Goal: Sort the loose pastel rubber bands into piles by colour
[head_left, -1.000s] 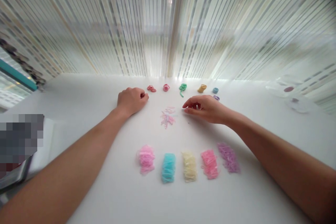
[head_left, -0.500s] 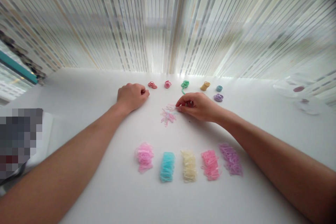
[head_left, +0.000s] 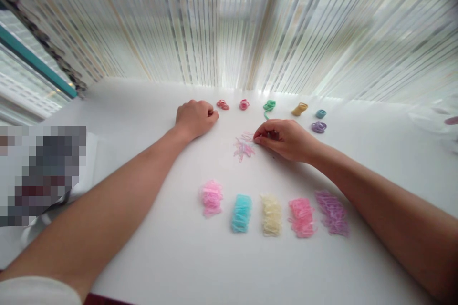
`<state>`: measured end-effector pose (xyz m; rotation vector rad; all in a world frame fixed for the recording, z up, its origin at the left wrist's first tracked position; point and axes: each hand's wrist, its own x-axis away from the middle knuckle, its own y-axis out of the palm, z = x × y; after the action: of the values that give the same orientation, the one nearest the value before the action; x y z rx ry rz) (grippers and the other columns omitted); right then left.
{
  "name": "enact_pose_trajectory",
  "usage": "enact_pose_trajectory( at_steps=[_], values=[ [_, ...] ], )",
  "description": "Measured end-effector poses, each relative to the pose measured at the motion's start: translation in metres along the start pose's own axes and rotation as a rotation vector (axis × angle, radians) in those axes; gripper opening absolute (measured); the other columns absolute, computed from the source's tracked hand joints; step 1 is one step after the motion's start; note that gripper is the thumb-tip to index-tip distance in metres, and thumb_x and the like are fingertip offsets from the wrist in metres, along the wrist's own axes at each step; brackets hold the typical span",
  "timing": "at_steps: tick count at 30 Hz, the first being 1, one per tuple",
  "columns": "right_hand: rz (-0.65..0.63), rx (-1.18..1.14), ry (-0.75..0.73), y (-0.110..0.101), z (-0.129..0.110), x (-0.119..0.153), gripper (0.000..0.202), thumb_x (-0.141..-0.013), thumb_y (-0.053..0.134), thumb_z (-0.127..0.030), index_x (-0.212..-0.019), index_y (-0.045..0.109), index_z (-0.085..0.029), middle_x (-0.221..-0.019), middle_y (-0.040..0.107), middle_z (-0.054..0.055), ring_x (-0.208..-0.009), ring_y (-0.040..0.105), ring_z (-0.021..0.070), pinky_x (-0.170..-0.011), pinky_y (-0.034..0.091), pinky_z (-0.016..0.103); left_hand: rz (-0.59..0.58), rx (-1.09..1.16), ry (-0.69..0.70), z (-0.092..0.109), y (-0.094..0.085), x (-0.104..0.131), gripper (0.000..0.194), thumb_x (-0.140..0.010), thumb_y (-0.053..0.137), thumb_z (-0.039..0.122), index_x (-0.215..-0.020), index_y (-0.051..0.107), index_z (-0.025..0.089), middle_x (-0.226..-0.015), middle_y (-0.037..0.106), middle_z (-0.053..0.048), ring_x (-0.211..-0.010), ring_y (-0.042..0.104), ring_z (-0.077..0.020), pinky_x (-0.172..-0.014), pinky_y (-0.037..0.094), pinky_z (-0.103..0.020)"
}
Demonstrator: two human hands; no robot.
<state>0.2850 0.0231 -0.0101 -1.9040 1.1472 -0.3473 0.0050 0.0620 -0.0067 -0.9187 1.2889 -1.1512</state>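
Observation:
My left hand [head_left: 196,118] rests on the table as a loose fist, just left of a small bunch of red hair ties [head_left: 222,104]; whatever its curled fingers may hold is hidden. Thumb and index finger of my right hand [head_left: 286,139] are pinched together at the right edge of a loose heap of thin pink and pale rubber bands [head_left: 244,148]. A thin band seems to be between those fingertips, though it is very small. Behind the right hand lies a green hair-tie bunch [head_left: 269,105] with one loop trailing toward the knuckles.
In front lie piles of rubber bands: light pink [head_left: 212,198], turquoise [head_left: 242,213], cream [head_left: 271,216], coral pink [head_left: 302,218] and purple [head_left: 332,213]. Toward the back are pink [head_left: 244,104], mustard [head_left: 299,109], blue [head_left: 321,113] and violet [head_left: 319,127] hair ties. A striped curtain [head_left: 236,28] hangs behind the table.
The whole view has shifted, so hands and bands appear farther right and slightly higher. My right hand stays pinched at the heap, and my left fist stays by the red hair ties.

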Motion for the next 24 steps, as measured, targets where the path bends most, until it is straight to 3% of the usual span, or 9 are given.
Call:
enact_pose_trajectory(
  at_steps=[6, 17, 24],
  values=[
    [-0.036, 0.066, -0.006, -0.003, -0.005, 0.003, 0.022, -0.093, 0.063, -0.037, -0.089, 0.075, -0.019, -0.082, 0.071, 0.006, -0.07, 0.059, 0.0182, -0.07, 0.044, 0.033, -0.009, 0.013, -0.003, 0.0, 0.0, 0.0, 0.034, -0.094, 0.052, 0.042, -0.08, 0.074, 0.02, -0.09, 0.076, -0.013, -0.092, 0.069, -0.0322, -0.084, 0.05, -0.043],
    [-0.222, 0.1, 0.135, -0.034, -0.009, 0.011, 0.031, -0.097, 0.056, -0.046, -0.092, 0.072, -0.02, -0.082, 0.07, 0.006, -0.073, 0.059, 0.0196, -0.068, 0.042, 0.034, 0.005, 0.013, 0.007, -0.002, 0.001, 0.0, 0.036, -0.094, 0.05, 0.043, -0.073, 0.07, 0.021, -0.085, 0.076, -0.012, -0.087, 0.069, -0.0309, -0.08, 0.05, -0.041],
    [-0.217, 0.138, 0.181, -0.036, -0.011, 0.01, 0.026, -0.096, 0.059, -0.041, -0.092, 0.074, -0.02, -0.086, 0.074, 0.008, -0.075, 0.061, 0.021, -0.072, 0.043, 0.035, 0.001, -0.006, 0.005, -0.003, 0.0, -0.001, 0.039, -0.093, 0.049, 0.046, -0.074, 0.072, 0.021, -0.087, 0.076, -0.013, -0.091, 0.07, -0.0336, -0.081, 0.051, -0.043]
  ],
)
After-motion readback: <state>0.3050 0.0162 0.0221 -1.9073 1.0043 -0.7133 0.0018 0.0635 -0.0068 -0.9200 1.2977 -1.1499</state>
